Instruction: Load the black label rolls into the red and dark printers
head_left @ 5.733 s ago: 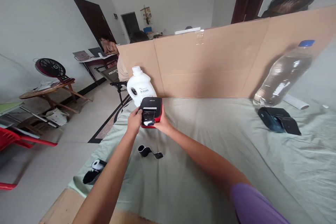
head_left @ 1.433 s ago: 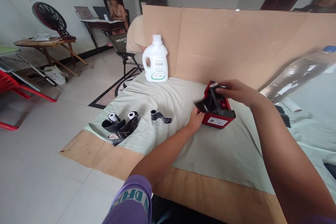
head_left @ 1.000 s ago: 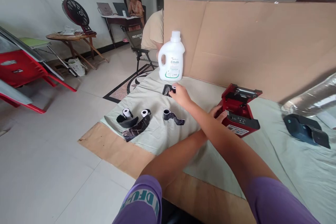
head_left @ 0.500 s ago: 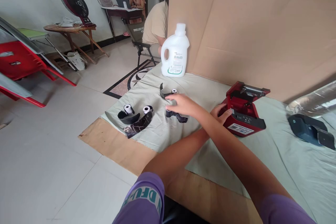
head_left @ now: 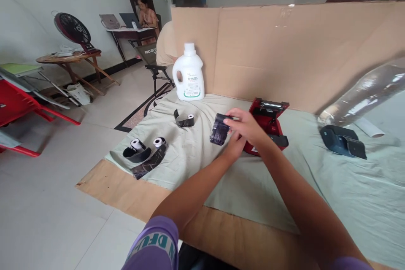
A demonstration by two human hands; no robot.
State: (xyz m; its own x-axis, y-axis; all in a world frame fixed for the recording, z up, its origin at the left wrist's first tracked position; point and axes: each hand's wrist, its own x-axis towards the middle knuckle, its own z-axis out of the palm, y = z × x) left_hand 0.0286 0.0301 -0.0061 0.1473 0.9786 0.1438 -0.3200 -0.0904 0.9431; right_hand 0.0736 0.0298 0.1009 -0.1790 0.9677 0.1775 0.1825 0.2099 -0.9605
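Note:
My right hand (head_left: 245,124) pinches a black paper roll (head_left: 218,130) with a dangling dark strip and holds it in the air left of a red label printer (head_left: 268,124), whose lid stands open. My left hand (head_left: 234,147) rests against the printer's left side, mostly hidden under my right wrist. Another black roll (head_left: 184,120) lies further back on the pale green cloth (head_left: 268,177). Two more rolls (head_left: 145,152) with white cores lie near the cloth's left edge.
A white detergent jug (head_left: 188,74) stands against a cardboard wall (head_left: 284,50). A clear bottle (head_left: 363,93) and a dark blue device (head_left: 343,143) are at right. Beyond the table sit two people, a folding chair, a fan on a round table, red furniture.
My right hand set one roll down at the back of the cloth, picked up the nearer roll, and has carried it right toward the open printer. The left hand stayed at the printer.

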